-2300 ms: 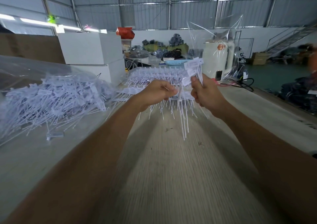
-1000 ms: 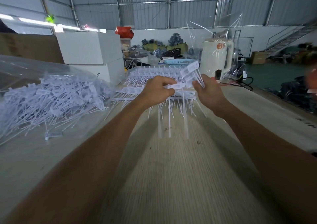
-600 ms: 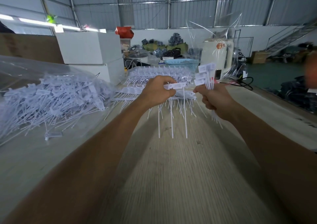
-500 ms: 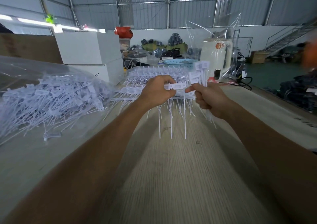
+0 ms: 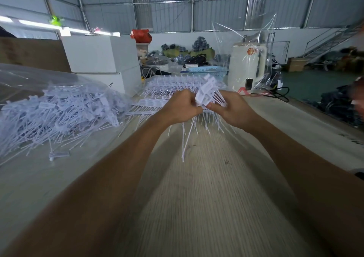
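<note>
Centre frame, over the worktop [image 5: 197,207], both hands are sitting knuckle to knuckle. My left hand [image 5: 181,107] is gripping the hanging ties [image 5: 184,152]. The right hand [image 5: 234,109] is pinching the tag bundle [image 5: 205,94]. Its heads are tilting up-left toward the left hand, which is nearer them.

legible text: none | kettle sticker [image 5: 251,51]: too blurred | tags [image 5: 204,92]: print unreadable

Dim, bluish daylight from upper left; wide-angle bending; blurred edges.
</note>
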Demonstrator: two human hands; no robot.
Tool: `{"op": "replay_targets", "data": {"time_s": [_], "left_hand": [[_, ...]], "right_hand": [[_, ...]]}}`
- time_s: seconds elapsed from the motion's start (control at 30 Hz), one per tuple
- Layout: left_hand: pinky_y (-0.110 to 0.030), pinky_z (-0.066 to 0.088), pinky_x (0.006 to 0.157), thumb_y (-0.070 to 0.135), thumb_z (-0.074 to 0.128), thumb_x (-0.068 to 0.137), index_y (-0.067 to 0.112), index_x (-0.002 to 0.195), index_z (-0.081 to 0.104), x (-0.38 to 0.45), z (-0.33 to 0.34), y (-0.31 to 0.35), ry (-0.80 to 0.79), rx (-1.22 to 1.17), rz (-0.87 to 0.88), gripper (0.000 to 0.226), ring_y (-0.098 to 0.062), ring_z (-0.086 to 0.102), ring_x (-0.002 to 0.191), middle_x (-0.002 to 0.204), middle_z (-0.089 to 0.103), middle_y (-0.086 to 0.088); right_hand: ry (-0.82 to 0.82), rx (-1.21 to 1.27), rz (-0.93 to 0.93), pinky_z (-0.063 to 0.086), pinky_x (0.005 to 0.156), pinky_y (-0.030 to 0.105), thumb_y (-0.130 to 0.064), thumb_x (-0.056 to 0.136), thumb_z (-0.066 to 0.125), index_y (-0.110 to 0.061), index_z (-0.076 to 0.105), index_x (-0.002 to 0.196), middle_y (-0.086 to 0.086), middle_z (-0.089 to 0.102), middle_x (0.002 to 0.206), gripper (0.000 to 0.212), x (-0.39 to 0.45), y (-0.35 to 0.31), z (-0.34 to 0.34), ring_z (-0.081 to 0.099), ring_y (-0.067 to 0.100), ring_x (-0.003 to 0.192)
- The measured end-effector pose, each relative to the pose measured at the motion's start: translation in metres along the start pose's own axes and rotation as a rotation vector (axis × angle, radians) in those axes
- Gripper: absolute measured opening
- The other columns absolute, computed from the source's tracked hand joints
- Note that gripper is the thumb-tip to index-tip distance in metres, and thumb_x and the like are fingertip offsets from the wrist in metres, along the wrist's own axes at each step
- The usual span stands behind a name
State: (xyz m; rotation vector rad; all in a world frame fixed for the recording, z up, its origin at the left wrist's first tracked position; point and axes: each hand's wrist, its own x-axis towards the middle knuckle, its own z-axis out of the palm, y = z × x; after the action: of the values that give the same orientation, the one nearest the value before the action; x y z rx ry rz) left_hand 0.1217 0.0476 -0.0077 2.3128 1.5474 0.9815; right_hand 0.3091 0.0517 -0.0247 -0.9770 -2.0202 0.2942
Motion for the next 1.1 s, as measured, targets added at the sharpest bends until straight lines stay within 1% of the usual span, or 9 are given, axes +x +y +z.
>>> {"op": "replay_targets", "data": {"time_s": [0.1,0.23,0.33,0.43,0.53,0.8,0.9,0.97,1.1], "left_hand": [[-0.015,0.03,0.042,0.012,0.068,0.081,0.02,0.052,0.058,0.0,-0.005,-0.002,-0.018,-0.039,-0.023,0.032,-0.002,0.041,0.038,0.042,0.048,0.01],[-0.033,0.051,0.07,0.02,0.066,0.086,0.011,0.068,0.077,0.0,-0.009,-0.001,-0.133,-0.021,-0.026,0.023,-0.023,0.067,0.073,0.076,0.074,-0.008],[-0.014,0.041,0.055,0.02,0.072,0.086,0.023,0.06,0.071,0.002,-0.008,-0.003,-0.103,-0.064,-0.016,0.027,0.002,0.055,0.052,0.053,0.063,0.013],[-0.007,0.033,0.046,0.02,0.074,0.086,0.02,0.086,0.078,0.002,-0.005,0.001,-0.045,-0.06,0.037,0.004,0.007,0.053,0.052,0.057,0.059,0.02],[-0.014,0.041,0.055,0.018,0.072,0.086,0.015,0.104,0.078,0.001,-0.003,0.003,0.007,-0.027,0.055,0.02,-0.008,0.063,0.069,0.079,0.071,0.004],[-0.031,0.039,0.06,0.034,0.068,0.089,0.019,0.097,0.08,0.002,-0.004,-0.003,0.156,0.186,0.106,0.02,-0.025,0.055,0.065,0.062,0.058,0.003],[-0.032,0.031,0.058,0.027,0.069,0.087,0.019,0.07,0.068,0.0,-0.002,-0.004,0.202,0.313,0.154,0.019,-0.03,0.052,0.065,0.055,0.043,0.008],[-0.034,0.031,0.067,0.028,0.063,0.091,0.02,0.071,0.059,0.001,0.0,-0.005,0.203,0.48,0.2,0.022,-0.031,0.053,0.08,0.069,0.052,-0.001],[-0.041,0.038,0.085,0.032,0.054,0.097,0.013,0.112,0.07,0.004,0.001,-0.011,0.161,0.719,0.247,0.029,-0.029,0.053,0.106,0.105,0.066,-0.008]], "right_hand": [[0.013,-0.08,-0.076,0.05,0.081,0.045,-0.024,0.096,0.066,-0.003,0.069,0.106,0.014,0.071,0.096,0.024,0.002,-0.002,0.001,0.064,0.032,0.088],[-0.008,-0.19,-0.145,0.049,0.079,0.048,-0.024,0.097,0.065,-0.004,0.068,0.105,0.015,0.066,0.095,0.022,0.002,0.001,0.001,0.059,0.032,0.085],[0.006,-0.146,-0.089,0.048,0.078,0.051,-0.026,0.098,0.064,-0.001,0.064,0.101,0.016,0.064,0.091,0.025,0.0,0.006,0.004,0.059,0.034,0.084],[0.041,-0.078,0.05,0.05,0.075,0.045,-0.035,0.096,0.064,-0.006,0.065,0.093,0.012,0.067,0.084,0.029,0.003,0.011,0.004,0.063,0.032,0.08],[0.034,-0.068,0.061,0.045,0.065,0.035,-0.041,0.093,0.067,-0.021,0.065,0.075,0.002,0.066,0.071,0.027,0.005,0.011,0.001,0.06,0.021,0.066],[0.001,-0.201,0.091,0.049,0.066,0.032,-0.023,0.092,0.067,-0.023,0.071,0.071,0.004,0.069,0.066,0.021,0.01,0.006,-0.003,0.065,0.024,0.064],[0.035,-0.233,0.121,0.046,0.059,0.029,-0.017,0.092,0.063,-0.022,0.071,0.069,0.0,0.062,0.057,0.025,0.011,0.005,-0.003,0.058,0.017,0.055],[0.028,-0.246,0.139,0.039,0.055,0.026,-0.018,0.093,0.062,-0.021,0.07,0.067,-0.005,0.057,0.053,0.028,0.012,0.003,-0.002,0.053,0.01,0.05],[-0.022,-0.233,0.177,0.035,0.052,0.024,-0.016,0.098,0.054,-0.018,0.066,0.067,-0.003,0.056,0.056,0.033,0.012,-0.001,-0.003,0.049,0.008,0.049]]}}
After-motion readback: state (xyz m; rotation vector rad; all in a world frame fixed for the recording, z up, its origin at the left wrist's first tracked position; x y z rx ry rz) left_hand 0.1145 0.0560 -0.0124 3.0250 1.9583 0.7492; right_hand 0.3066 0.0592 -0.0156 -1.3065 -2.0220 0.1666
